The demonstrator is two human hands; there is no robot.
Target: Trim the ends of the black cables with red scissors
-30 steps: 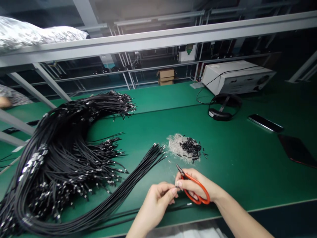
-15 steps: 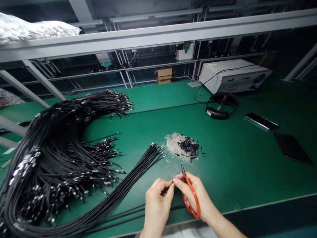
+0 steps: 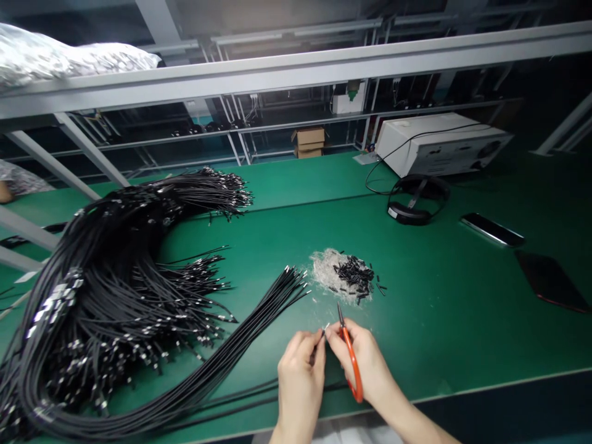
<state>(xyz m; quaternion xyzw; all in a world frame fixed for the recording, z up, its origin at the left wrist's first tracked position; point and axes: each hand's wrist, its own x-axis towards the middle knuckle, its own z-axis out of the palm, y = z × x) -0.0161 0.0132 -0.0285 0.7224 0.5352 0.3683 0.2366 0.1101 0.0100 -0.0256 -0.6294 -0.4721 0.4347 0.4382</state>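
From the head view, we look down at a green worktop (image 3: 425, 333). Our left hand (image 3: 300, 373) pinches a thin black cable (image 3: 323, 333) near its end. Our right hand (image 3: 365, 354) is close beside it, with finger and thumb just by the pale tip. The right hand also holds orange scissors (image 3: 353, 362), and their blades point to the far side. So the cable end sits between our two hands, near us and a bit right of the middle.

Farther off is a heap of short black bits (image 3: 355, 275), with pale wispy scraps (image 3: 324, 270) at its left. We think these came off cable ends, so a good many seem done. A neat bunch of cables (image 3: 252, 325) with shiny tips lies left of our hands. A much bigger pile of cables (image 3: 121, 271) lies past it, farther left. We can't tell which ones are finished and which are left. The cable we hold looks not yet done.
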